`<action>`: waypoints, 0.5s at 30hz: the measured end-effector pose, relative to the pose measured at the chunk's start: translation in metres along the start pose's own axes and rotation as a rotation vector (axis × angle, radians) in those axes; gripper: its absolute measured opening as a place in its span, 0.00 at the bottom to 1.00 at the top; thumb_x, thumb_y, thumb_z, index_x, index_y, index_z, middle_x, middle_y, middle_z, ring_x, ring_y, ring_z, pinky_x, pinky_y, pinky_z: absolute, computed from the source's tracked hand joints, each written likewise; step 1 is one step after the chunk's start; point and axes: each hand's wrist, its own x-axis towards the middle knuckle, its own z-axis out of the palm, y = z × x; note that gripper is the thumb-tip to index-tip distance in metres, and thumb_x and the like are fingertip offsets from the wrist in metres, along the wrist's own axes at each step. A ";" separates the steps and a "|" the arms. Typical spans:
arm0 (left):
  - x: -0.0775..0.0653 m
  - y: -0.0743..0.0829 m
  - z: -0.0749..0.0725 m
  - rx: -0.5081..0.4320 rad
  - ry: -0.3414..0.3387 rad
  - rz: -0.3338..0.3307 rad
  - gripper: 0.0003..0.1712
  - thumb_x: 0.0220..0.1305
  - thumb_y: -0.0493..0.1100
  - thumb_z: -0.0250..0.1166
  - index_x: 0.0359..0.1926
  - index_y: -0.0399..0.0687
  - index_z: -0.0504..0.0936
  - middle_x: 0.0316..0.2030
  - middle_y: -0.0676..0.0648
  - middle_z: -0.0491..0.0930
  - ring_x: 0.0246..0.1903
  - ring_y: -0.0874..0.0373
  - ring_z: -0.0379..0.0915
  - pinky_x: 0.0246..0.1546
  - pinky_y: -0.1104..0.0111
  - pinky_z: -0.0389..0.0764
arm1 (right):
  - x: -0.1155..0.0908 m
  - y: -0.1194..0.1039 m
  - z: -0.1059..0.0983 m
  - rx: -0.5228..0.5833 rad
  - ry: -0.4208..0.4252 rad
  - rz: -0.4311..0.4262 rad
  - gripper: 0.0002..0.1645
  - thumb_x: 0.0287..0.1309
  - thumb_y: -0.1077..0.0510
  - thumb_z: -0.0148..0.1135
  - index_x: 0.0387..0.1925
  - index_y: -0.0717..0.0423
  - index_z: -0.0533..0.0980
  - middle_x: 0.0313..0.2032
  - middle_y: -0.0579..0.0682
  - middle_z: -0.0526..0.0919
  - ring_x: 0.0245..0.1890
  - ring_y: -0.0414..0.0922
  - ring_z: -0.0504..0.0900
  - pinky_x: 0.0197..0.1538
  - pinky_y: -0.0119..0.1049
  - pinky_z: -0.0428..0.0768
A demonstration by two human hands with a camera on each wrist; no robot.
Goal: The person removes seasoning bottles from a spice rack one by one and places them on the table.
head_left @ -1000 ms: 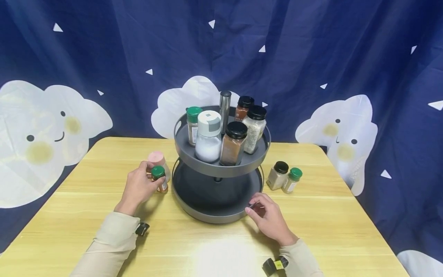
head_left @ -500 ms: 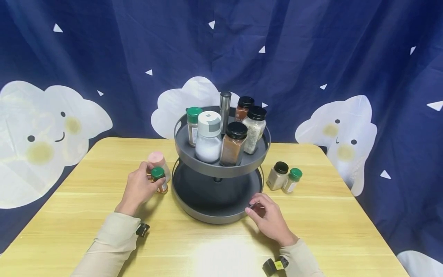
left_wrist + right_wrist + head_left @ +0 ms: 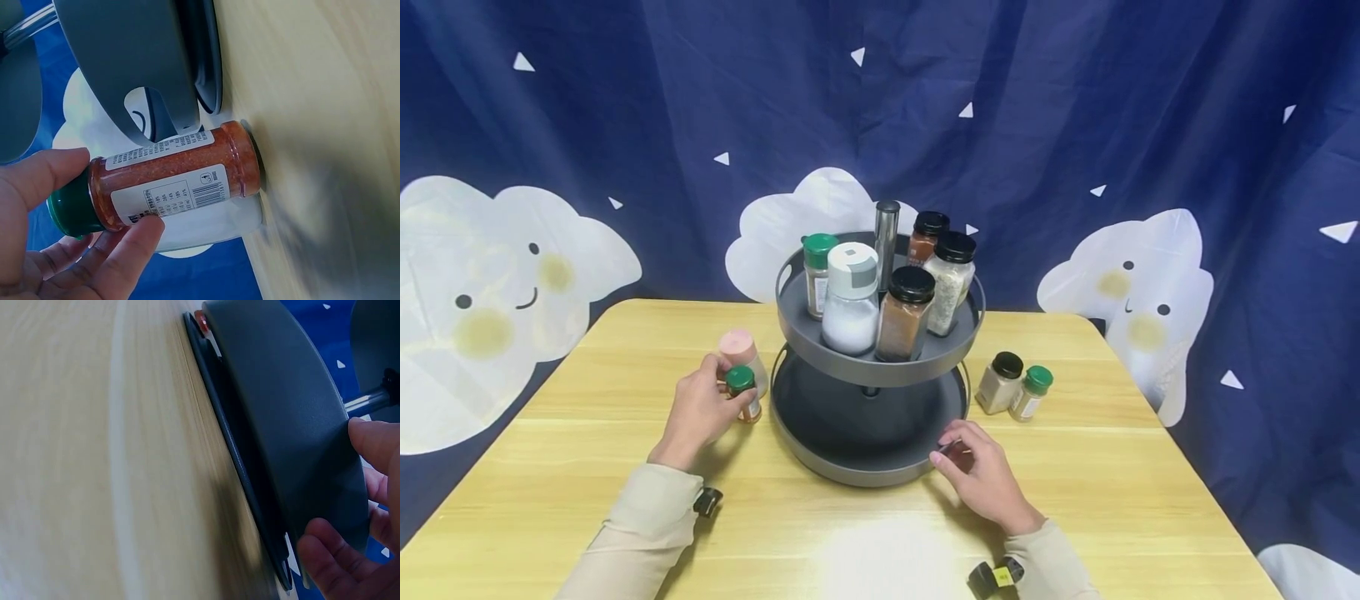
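In the head view, my left hand (image 3: 698, 410) holds a spice jar with a green lid (image 3: 741, 378), left of a dark grey two-tier spice rack (image 3: 857, 477). The left wrist view has the jar's orange-red contents and white labels (image 3: 170, 197); its base appears to meet the table. Thumb and fingers lie around the lid and upper body. Just behind stands a pink-lidded bottle (image 3: 737, 343), partly hidden. My right hand (image 3: 987, 477) grips the lower tier's rim at the front right, thumb and fingers around the wall (image 3: 294, 419) in the right wrist view.
On the upper tier stand a white-capped shaker (image 3: 850, 321), a green-lidded jar (image 3: 817, 279) and several black-lidded jars (image 3: 904, 325) around a metal post (image 3: 887, 242). Right of the rack, a black-lidded jar (image 3: 998, 387) and a green-lidded jar (image 3: 1032, 392) stand on the wooden table (image 3: 1120, 500).
The head view has shifted very slightly. Both hands, the held jar and the rack stay in practically the same places.
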 end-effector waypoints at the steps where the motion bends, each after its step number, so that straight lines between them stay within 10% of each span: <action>1: 0.000 0.000 0.000 0.000 -0.001 -0.001 0.25 0.55 0.39 0.71 0.46 0.33 0.68 0.45 0.26 0.77 0.43 0.35 0.79 0.44 0.47 0.80 | 0.001 -0.003 0.000 -0.007 0.002 0.000 0.13 0.48 0.71 0.71 0.33 0.61 0.76 0.39 0.56 0.79 0.30 0.40 0.79 0.32 0.34 0.83; 15: 0.000 -0.001 0.001 0.025 -0.027 -0.028 0.26 0.58 0.41 0.70 0.49 0.32 0.67 0.44 0.26 0.77 0.44 0.34 0.78 0.43 0.46 0.79 | -0.001 0.005 0.000 0.022 -0.006 0.007 0.12 0.51 0.68 0.71 0.34 0.56 0.76 0.40 0.50 0.79 0.31 0.38 0.79 0.34 0.31 0.83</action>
